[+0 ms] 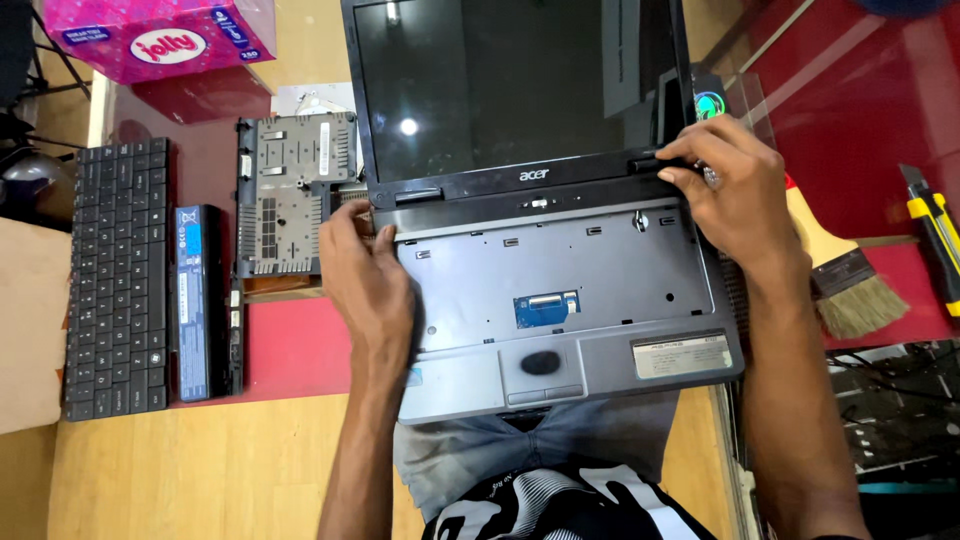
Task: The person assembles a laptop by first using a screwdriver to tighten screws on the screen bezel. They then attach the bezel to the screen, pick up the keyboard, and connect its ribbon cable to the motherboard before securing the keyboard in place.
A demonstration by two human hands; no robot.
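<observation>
Open grey laptop [560, 290] with keyboard removed, left hand [365, 275] gripping its left hinge corner, right hand [735, 195] pinching the right hinge cover, detached keyboard [118, 280] and battery [195, 300] well left of it

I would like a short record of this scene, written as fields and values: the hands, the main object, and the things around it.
main object: open grey laptop, keyboard removed, screen dark
left hand: on the laptop's left edge near the hinge
right hand: fingers on the black hinge strip at the right corner
left of laptop: detached keyboard, battery, grey bottom cover
right of laptop: paintbrush, yellow utility knife
top left: pink tissue box
</observation>
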